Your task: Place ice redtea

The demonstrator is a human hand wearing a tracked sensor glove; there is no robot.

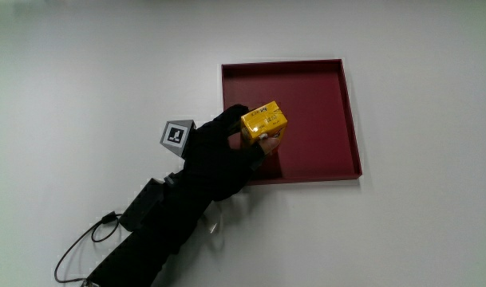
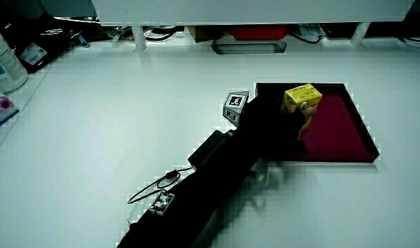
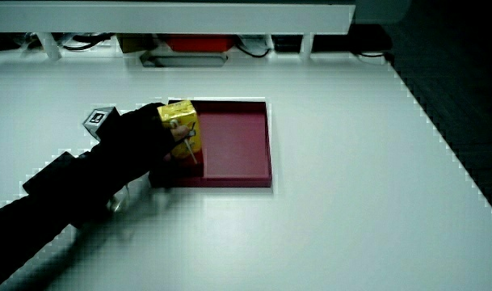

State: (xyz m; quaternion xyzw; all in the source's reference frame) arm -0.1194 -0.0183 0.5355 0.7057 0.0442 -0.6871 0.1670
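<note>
Your gloved hand (image 1: 219, 155) is closed around the yellow ice redtea carton (image 1: 264, 125), fingers wrapped about its lower part while the top of the box shows clear above them. You hold the carton over the dark red tray (image 1: 322, 104), at the tray's corner nearer to you, just inside its rim; from above alone you could not tell whether the box rests on the tray floor or hangs over it, but in a side view the carton (image 2: 301, 98) appears lifted above the tray (image 2: 341, 131), tilted a little and casting a dark patch on the red floor beneath. In a side view the carton (image 3: 183, 128) stands more upright, with a thin pale strip (a straw, as far as can be told) running down its face, and the tray (image 3: 237, 141) shows bare red floor on the side of the carton away from your hand (image 3: 132, 141). The small patterned cube (image 1: 177, 133) sits on the back of your hand, outside the tray's rim and over the white bench (image 1: 83, 72). Your forearm (image 1: 159, 227) reaches from the tray's near corner back toward you across the bench, and a dark thin cable (image 1: 79, 247) loops on the bench beside the forearm, well apart from the tray. In both side views the hand (image 2: 265, 124) covers the tray's near corner.
</note>
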